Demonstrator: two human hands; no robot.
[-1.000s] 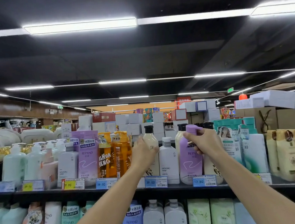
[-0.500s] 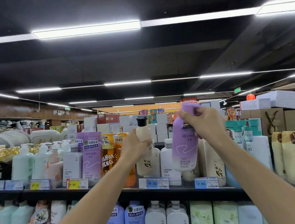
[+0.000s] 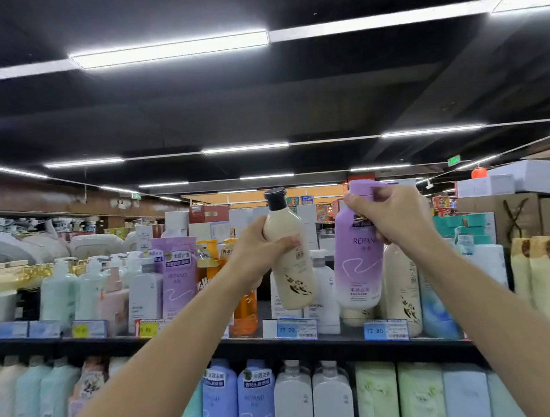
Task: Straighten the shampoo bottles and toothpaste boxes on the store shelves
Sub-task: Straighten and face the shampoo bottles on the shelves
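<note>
One cream bottle [image 3: 293, 273] in left hand [image 3: 257, 253], purple bottle [image 3: 358, 269] in right hand [image 3: 392, 215]

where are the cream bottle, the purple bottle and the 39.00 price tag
cream bottle [image 3: 294, 273], head view, middle of its body, above the dark leaf print
purple bottle [image 3: 357, 267], head view, front of its body, on the white swirl
39.00 price tag [image 3: 296, 328], head view, centre of the blue tag

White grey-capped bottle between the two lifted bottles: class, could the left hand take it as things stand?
Probably not: the left hand is full, gripping the cream bottle, which also partly covers the white bottle.
</note>
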